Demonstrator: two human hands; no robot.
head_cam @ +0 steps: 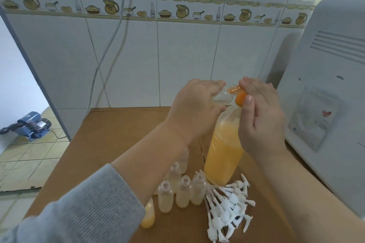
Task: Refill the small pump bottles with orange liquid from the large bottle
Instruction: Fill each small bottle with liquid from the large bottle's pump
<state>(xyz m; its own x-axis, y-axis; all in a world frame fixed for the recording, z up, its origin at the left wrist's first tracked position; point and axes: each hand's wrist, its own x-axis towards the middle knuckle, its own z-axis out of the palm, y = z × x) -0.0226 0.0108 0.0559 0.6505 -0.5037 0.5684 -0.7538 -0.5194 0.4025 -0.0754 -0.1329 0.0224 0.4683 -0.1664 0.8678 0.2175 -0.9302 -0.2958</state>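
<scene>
I am holding a small bottle in my left hand, fingers curled round its body, so that it is lying nearly level with its mouth pointing right. My right hand is pinching what looks like the orange cap above the neck of the large bottle, though my fingers are hiding how the cap and the orange-ringed opening meet. The large bottle is standing upright near the middle of the desk, directly below both hands, its long axis vertical and closer to my right hand. Empty small bottles are grouped toward the near edge, the loose white pumps lying just right of them. One filled bottle is half hidden behind my left sleeve.
</scene>
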